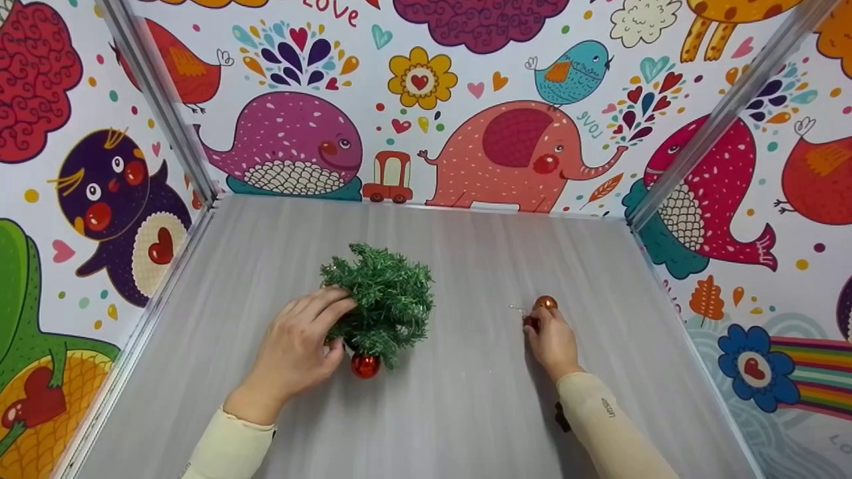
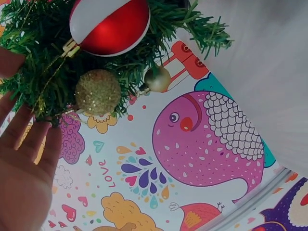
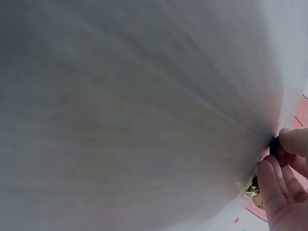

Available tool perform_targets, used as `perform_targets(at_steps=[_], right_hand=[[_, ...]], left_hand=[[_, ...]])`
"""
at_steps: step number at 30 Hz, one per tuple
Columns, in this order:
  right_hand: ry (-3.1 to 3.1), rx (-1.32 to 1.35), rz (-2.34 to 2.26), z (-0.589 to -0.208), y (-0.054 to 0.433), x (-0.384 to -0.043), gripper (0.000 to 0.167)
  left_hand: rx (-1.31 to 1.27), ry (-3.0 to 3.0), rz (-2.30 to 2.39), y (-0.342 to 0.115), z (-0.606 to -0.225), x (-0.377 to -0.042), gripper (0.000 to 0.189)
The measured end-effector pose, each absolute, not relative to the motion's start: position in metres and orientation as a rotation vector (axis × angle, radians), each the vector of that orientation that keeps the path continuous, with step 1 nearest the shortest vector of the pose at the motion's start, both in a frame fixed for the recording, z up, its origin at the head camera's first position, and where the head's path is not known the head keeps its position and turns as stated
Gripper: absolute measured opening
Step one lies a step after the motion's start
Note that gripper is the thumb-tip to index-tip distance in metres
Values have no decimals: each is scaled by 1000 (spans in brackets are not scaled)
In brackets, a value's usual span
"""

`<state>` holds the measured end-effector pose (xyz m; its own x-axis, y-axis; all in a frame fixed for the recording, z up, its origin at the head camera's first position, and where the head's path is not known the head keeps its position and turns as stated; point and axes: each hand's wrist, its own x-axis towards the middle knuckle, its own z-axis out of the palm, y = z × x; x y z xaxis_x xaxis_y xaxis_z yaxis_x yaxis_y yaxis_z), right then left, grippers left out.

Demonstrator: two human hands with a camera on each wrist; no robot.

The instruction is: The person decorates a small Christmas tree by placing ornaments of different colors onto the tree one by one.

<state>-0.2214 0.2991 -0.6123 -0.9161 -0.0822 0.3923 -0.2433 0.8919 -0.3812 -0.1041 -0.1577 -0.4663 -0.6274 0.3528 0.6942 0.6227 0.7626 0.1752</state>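
A small artificial Christmas tree [image 1: 389, 299] stands on the left half of the table, my left hand [image 1: 299, 339] gripping its left side with thumb and fingers among the branches. Red ornaments hang on it, including a shiny red ball [image 1: 365, 365] low at the front. In the left wrist view a red-and-white ball [image 2: 115, 26], a gold glitter ball [image 2: 98, 92] and a smaller gold ball [image 2: 157, 79] hang near my left fingers. Over to the right, my right hand [image 1: 554, 342] pinches a small dark red ball [image 3: 281, 151] at the tabletop. A gold-orange ball [image 1: 546, 302] lies right beside those fingertips.
The grey wood-grain table [image 1: 466, 419] is bounded by printed cartoon walls [image 1: 492, 73] at the back and both sides. Metal posts [image 1: 160, 100] stand at the back corners. A thin string [image 1: 516, 307] lies just left of the gold-orange ball.
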Motion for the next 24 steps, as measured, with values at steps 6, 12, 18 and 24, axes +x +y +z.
perform_targets(at_steps=[6,12,18,24], right_hand=[[-2686,244,619,-611,300,-223,25],[-2690,252,627,-613,301,-222,25],[-2656,283,641,-608,298,-220,26],[-2613,347,708,-593,284,-214,24]], left_hand=[[-721,-2307,-535,-160,-466,-103,59],[-716,-2308,-526,-158,-467,-103,60],[-719,-2299,-529,-157,-468,-104,60],[-714,-2290,-537,-157,-467,-104,59]])
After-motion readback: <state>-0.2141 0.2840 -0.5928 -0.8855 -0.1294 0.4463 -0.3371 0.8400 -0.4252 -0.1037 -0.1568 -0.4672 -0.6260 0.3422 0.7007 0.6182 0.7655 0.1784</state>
